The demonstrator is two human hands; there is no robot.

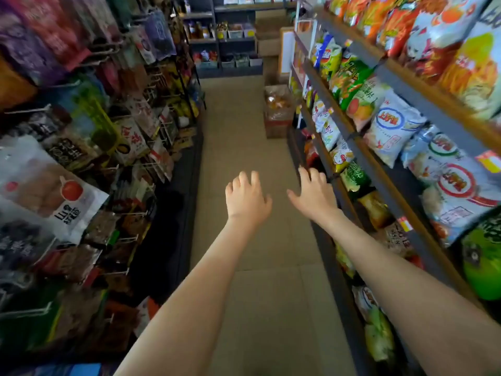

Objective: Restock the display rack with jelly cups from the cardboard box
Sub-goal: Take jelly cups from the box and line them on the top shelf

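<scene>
A: Here, the aisle view. Where does the task's thing lie?

B: The box (278, 126) stands on the floor (238, 147) far down the aisle, at the foot of the right shelves (349, 137), well apart from both hands. Clear wrap over orange-brown packs shows at its top; whether these are jelly cups is too blurred to tell.

A: And the hands?

B: The left hand (248, 198) and right hand (311, 195) reach forward side by side, palms down, fingers spread and loose, grasping nothing.

A: How is this step best done?

B: Judged from this view, the step is the approach. Walk to the box first, with the arms clear of the peg rack (108, 131) at left and the bags (390, 126) at right. Then take the box low by two opposite sides, since its load may be heavy.
</scene>
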